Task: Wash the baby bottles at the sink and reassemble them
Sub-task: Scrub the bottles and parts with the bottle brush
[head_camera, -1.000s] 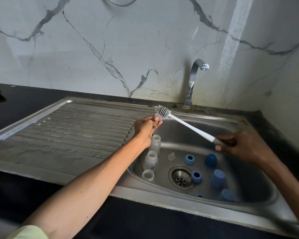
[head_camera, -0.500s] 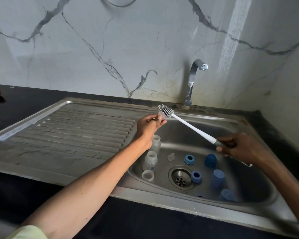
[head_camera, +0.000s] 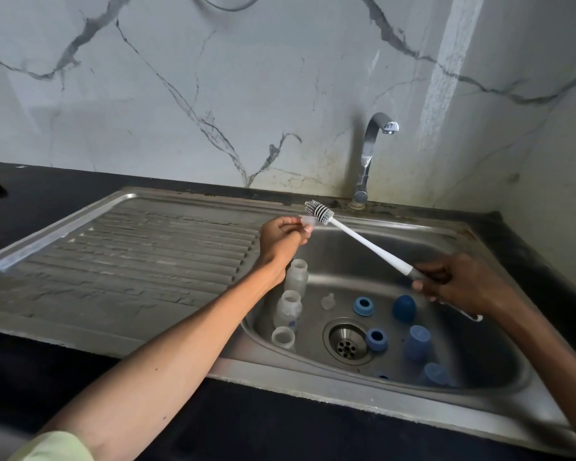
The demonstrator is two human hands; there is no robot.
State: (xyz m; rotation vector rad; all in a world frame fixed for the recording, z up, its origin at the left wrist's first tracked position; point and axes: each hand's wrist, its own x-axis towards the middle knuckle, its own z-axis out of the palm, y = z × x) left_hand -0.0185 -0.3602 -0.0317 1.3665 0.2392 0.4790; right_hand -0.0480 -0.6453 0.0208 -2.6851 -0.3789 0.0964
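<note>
At frame centre, the left hand [head_camera: 281, 239] pinches a small clear silicone teat [head_camera: 308, 222] against the bristled head of a white long-handled bottle brush [head_camera: 363, 241], whose handle the right hand [head_camera: 463, 284] grips. Three clear plastic baby bottles [head_camera: 288, 307] stand in the stainless steel sink [head_camera: 486, 361] below, beside blue rings and caps [head_camera: 416, 341].

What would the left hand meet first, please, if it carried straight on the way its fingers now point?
Most likely the brush head: the left hand pinches a small clear piece pointing right at it, nearly touching. Depth is hard to judge from this one view.
</note>
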